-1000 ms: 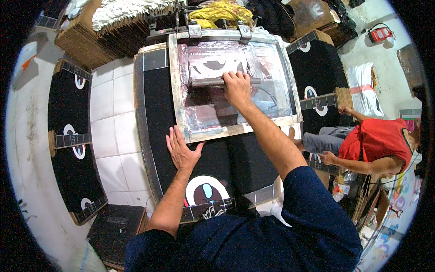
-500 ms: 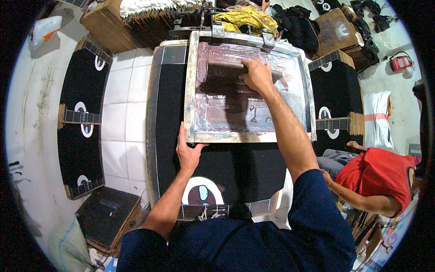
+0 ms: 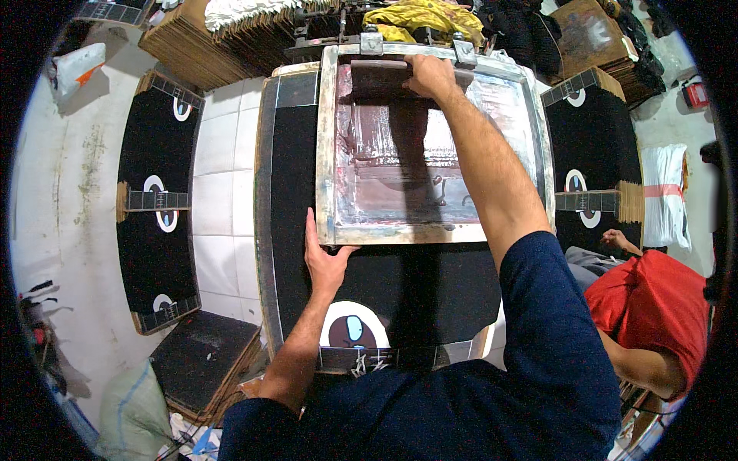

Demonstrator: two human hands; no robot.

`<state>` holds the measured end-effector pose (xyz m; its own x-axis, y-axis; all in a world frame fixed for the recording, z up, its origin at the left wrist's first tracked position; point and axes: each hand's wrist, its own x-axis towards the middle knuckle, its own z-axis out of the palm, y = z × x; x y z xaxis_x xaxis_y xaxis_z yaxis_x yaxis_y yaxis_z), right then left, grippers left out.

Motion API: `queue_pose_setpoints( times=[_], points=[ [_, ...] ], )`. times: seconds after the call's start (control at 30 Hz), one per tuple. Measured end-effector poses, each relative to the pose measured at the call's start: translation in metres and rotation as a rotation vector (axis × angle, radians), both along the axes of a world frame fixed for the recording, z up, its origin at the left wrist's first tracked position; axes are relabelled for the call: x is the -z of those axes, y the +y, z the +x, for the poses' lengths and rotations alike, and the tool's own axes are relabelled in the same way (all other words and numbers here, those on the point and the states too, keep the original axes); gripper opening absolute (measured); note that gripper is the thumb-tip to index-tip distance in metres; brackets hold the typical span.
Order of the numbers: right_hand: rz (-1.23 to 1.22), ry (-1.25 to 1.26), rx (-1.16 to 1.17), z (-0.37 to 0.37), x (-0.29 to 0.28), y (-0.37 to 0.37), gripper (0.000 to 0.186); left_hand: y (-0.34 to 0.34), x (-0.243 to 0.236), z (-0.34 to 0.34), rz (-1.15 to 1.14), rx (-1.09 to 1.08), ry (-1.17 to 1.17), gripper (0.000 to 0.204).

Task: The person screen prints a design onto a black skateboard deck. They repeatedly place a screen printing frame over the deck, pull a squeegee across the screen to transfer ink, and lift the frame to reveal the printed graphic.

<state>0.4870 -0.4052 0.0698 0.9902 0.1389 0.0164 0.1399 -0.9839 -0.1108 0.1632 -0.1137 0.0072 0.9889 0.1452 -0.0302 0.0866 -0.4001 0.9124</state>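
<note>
A wooden-framed printing screen [image 3: 327,165] lies over a black cloth panel [image 3: 288,177] on a board. Its mesh carries streaks of dark brown ink. My right hand [image 3: 430,77] is closed on a squeegee [image 3: 377,72] near the far end of the mesh; the forearm hides part of the screen's right side. My left hand [image 3: 326,267] sits at the frame's near left corner, index finger stretched along the left side and thumb spread under the near edge. Close to me, a printed eye shape [image 3: 354,326] in white, brown and blue shows on the black cloth.
Metal clamps [image 3: 372,43] hold the screen's far edge. More boards with black cloth [image 3: 154,142] stand left and right. A person in a red top [image 3: 653,307] is at the right. Behind are stacked boards [image 3: 207,54] and yellow cloth [image 3: 419,17].
My right hand has pushed the squeegee away from me, from the middle of the mesh to its far end. My left hand stays at the frame's corner. The view has shifted slightly.
</note>
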Motion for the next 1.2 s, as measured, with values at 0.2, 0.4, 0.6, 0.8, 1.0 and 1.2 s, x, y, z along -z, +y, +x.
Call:
queue_pose_setpoints(
  times=[0.2, 0.4, 0.6, 0.8, 1.0, 1.2],
  points=[
    [0.071, -0.326, 0.023, -0.123, 0.025, 0.021, 0.035, 0.002, -0.003, 0.001, -0.023, 0.017, 0.002, 0.117],
    [0.164, -0.433, 0.088, -0.205, 0.023, 0.028, 0.04, 0.01, -0.004, 0.003, -0.163, 0.016, 0.175, 0.119],
    [0.258, -0.652, 0.184, -0.279, -0.013, 0.043, 0.04, 0.02, -0.011, 0.008, 0.018, 0.092, -0.125, 0.122],
    [0.227, -1.009, 0.104, -0.265, -0.108, 0.041, 0.034, 0.023, -0.127, 0.044, -0.367, 0.142, -0.196, 0.106],
    [0.074, -1.101, 0.028, -0.177, -0.239, 0.017, 0.036, 0.064, -0.207, 0.094, -0.399, 0.168, -0.326, 0.103],
    [0.047, -0.984, 0.165, -0.135, -0.286, 0.01, 0.043, 0.212, -0.004, 0.038, -0.429, -0.172, 0.006, 0.071]
  ],
)
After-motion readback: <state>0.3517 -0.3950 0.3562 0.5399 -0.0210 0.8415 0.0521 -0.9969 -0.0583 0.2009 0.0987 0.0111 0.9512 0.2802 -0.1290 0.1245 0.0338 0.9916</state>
